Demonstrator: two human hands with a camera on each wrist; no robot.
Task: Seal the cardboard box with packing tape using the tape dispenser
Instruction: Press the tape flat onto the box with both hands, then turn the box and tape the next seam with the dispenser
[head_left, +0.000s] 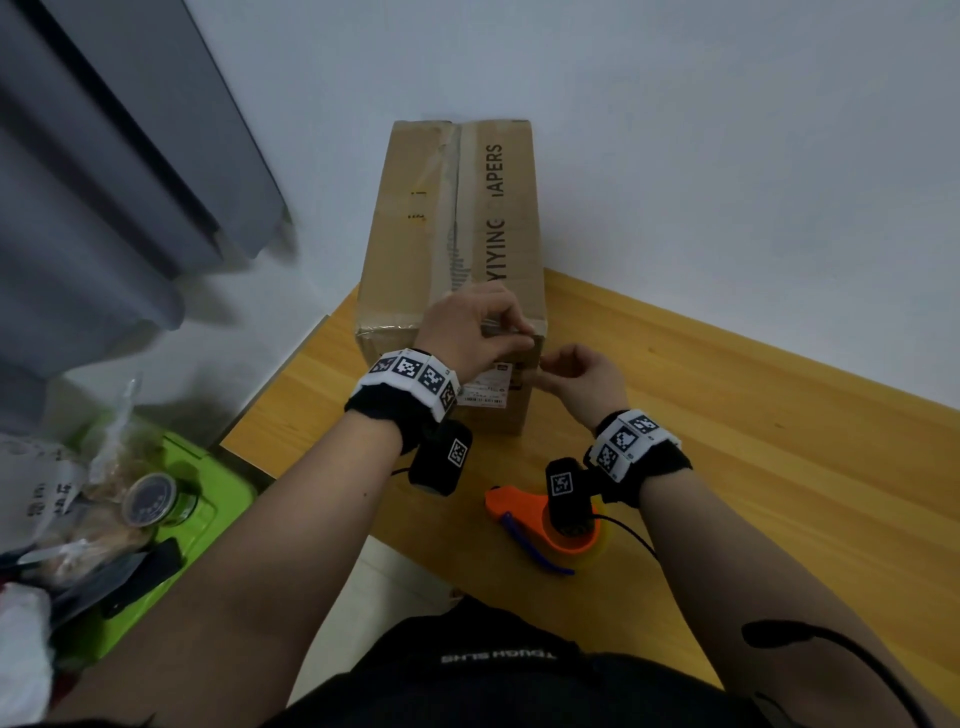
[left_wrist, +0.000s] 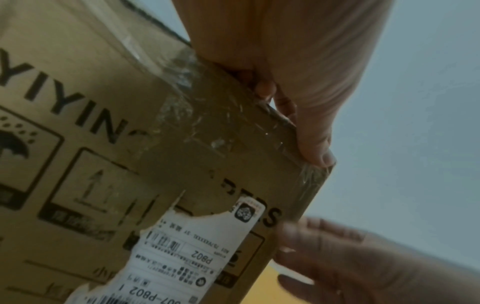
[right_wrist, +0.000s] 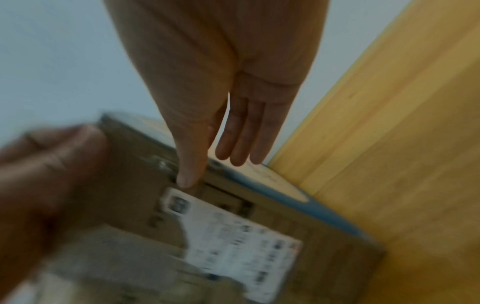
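Observation:
A tall cardboard box (head_left: 457, 234) stands on the wooden table (head_left: 727, 415) with wrinkled clear tape (left_wrist: 194, 98) along its top seam and down its near face. My left hand (head_left: 483, 327) sits on the box's near top edge, fingers curled over the top and thumb (left_wrist: 319, 152) lying along the taped edge. Beside the near right corner is my right hand (head_left: 576, 374), its fingers (right_wrist: 241, 144) straight and its thumb tip touching the near face above a torn white label (head_left: 485, 389). The orange tape dispenser (head_left: 519, 506) lies on the table, held by neither hand.
A green bin (head_left: 182, 519) with a jar and bags stands left of the table. Grey panels (head_left: 104, 182) rise at the upper left. The box's far end is close to a pale wall (head_left: 675, 130). The table's left edge runs just beside the box.

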